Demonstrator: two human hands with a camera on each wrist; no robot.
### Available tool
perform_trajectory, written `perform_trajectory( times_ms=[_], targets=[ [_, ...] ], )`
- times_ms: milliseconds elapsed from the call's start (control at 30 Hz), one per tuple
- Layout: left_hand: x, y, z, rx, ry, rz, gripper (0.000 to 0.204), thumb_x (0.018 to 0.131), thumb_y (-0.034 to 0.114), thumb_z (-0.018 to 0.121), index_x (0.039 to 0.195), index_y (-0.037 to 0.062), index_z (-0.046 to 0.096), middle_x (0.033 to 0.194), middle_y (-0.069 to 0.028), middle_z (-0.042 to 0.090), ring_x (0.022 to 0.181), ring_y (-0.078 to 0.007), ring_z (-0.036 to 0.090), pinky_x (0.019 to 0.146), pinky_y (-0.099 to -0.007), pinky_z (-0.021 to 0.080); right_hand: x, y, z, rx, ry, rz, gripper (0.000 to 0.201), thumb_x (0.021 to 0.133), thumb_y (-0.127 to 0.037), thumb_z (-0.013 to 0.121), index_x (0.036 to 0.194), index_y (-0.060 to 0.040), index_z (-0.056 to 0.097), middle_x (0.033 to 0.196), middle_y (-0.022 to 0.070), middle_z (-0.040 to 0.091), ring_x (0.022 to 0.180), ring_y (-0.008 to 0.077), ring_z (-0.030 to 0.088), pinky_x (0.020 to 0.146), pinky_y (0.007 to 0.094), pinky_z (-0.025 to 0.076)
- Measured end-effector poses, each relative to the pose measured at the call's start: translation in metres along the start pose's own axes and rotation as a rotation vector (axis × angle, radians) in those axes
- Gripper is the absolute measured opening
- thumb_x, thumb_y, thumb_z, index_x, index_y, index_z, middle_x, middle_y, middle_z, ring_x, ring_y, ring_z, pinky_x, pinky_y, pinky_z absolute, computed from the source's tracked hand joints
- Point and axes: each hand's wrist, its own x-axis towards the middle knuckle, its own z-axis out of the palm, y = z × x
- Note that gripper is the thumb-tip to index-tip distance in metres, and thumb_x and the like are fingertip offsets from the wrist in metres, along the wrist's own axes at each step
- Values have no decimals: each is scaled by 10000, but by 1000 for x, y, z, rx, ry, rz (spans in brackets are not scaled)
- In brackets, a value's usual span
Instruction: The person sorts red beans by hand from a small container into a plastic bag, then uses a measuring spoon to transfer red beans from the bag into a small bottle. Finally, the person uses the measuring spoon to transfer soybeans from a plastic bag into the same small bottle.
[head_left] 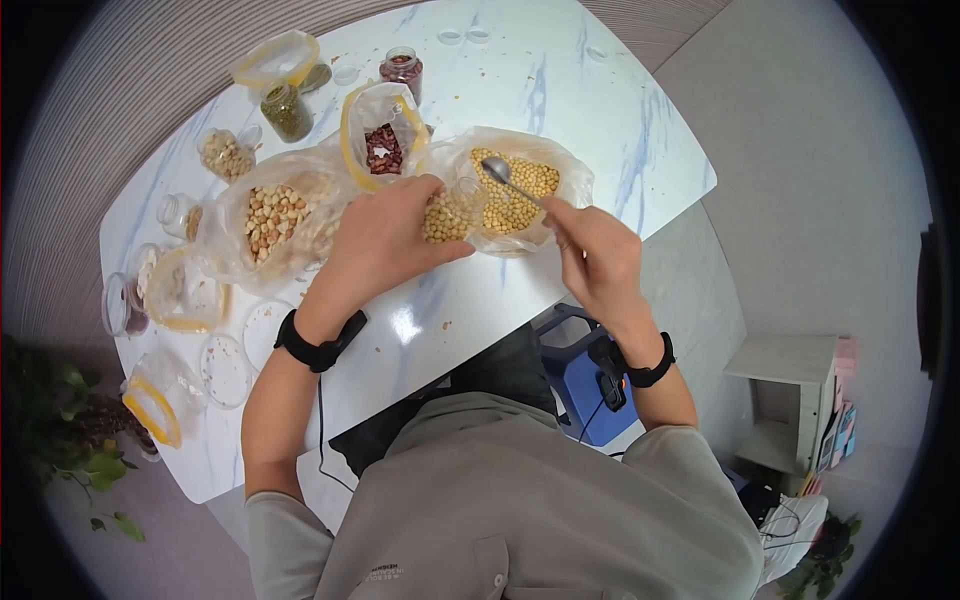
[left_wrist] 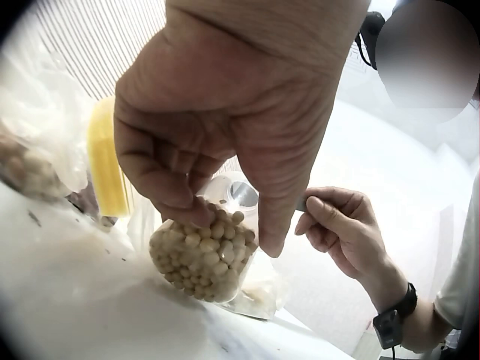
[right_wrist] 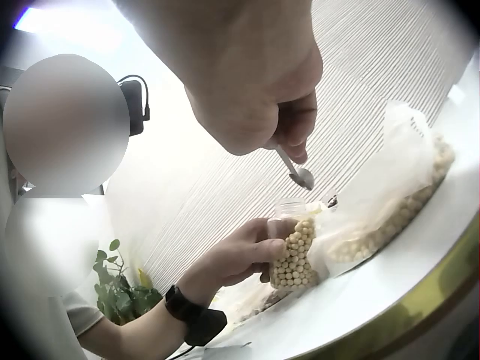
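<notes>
along the left edge of the white marble table lie a yellow-rimmed bag, round lids and small glass jars, one of them holding pale nuts. further back stands a jar of green beans and a jar of red beans. next comes a large clear bag of peanuts, then a yellow-rimmed bag of red beans.

near the middle the left hand grips a small clear jar of soybeans, fingers and thumb curled round its sides. the left wrist view shows the jar tilted, its base on the table and almost full, with the fingertips pressing near its open mouth.

just right of the jar lies an open plastic bag of soybeans, touching it. a metal spoon hangs over this bag, its bowl above the beans. the right hand pinches the spoon handle between thumb and curled fingers; in the right wrist view the spoon points down just above the jar mouth.
</notes>
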Motion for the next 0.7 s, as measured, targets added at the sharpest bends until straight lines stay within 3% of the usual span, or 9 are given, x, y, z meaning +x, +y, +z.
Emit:
perform_trajectory(
  times_ms=[133, 233, 433, 533, 700],
  targets=[
    [1, -1, 0, 10, 0, 27, 655, 739, 442, 891, 1193, 27, 668, 1021, -170, 725, 904, -361, 704, 766, -434, 548, -3, 28, 11, -54, -14, 66, 433, 752, 75, 688, 1177, -1, 708, 778, 141, 663, 711, 312, 665, 649, 412, 540],
    [0, -3, 0, 9, 15, 67, 642, 756, 463, 858, 1164, 11, 654, 968, -179, 711, 899, -365, 697, 738, -449, 536, -7, 45, 16, -298, -151, 100, 403, 771, 46, 672, 1171, 1, 698, 775, 139, 661, 730, 319, 666, 658, 422, 549],
    [1, -3, 0, 0, 3, 53, 636, 756, 458, 858, 1161, 12, 654, 977, -173, 712, 917, -361, 697, 747, -446, 536, -4, 65, 20, -415, -121, 133, 426, 758, 18, 660, 1183, 1, 687, 769, 138, 648, 740, 314, 664, 662, 441, 553],
    [0, -4, 0, 2, 13, 62, 637, 755, 458, 859, 1161, 12, 655, 983, -171, 713, 919, -361, 698, 749, -445, 537, -4, 63, 19, -342, -158, 144, 367, 801, 22, 659, 1163, 9, 715, 792, 148, 689, 719, 331, 666, 656, 411, 554],
    [1, -2, 0, 16, 8, 49, 647, 750, 461, 862, 1169, 12, 657, 984, -172, 714, 911, -362, 699, 743, -444, 540, -9, 40, 13, 240, -142, 506, 222, 960, -41, 647, 1139, 37, 754, 807, 140, 746, 629, 215, 649, 636, 336, 533]
  ],
)
